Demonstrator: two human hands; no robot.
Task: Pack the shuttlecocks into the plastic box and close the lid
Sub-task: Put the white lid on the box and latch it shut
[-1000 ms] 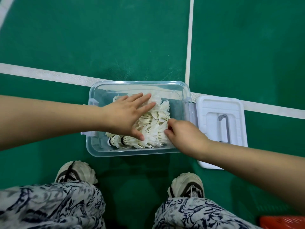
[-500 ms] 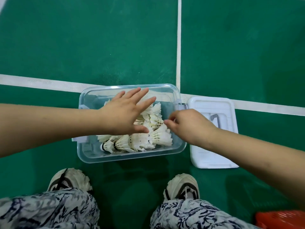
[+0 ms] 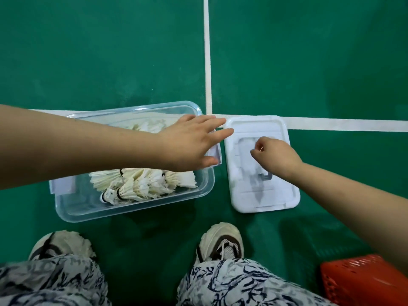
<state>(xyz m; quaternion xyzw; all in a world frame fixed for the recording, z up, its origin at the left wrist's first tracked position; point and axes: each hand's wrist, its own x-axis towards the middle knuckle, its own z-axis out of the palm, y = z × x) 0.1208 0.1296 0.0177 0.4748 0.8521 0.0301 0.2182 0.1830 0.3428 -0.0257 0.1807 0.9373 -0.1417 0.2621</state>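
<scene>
A clear plastic box (image 3: pixel 92 212) stands on the green floor in front of me, holding several white feather shuttlecocks (image 3: pixel 141 184). Its white lid (image 3: pixel 276 195) lies flat on the floor just to the right of the box, with a grey handle on top. My left hand (image 3: pixel 189 146) stretches over the box's right end, fingers spread, fingertips at the lid's near-left corner. My right hand (image 3: pixel 276 157) hovers over the middle of the lid with fingers curled; whether it grips the handle is hidden.
White court lines (image 3: pixel 207 62) cross just behind the box and lid. My two shoes (image 3: pixel 220 241) and patterned trouser legs fill the bottom of the view. An orange mesh basket (image 3: pixel 362 281) sits at the bottom right.
Both hands left the shuttlecocks and moved right. My right hand went from the box's right edge onto the lid, and my left hand followed toward the lid's corner.
</scene>
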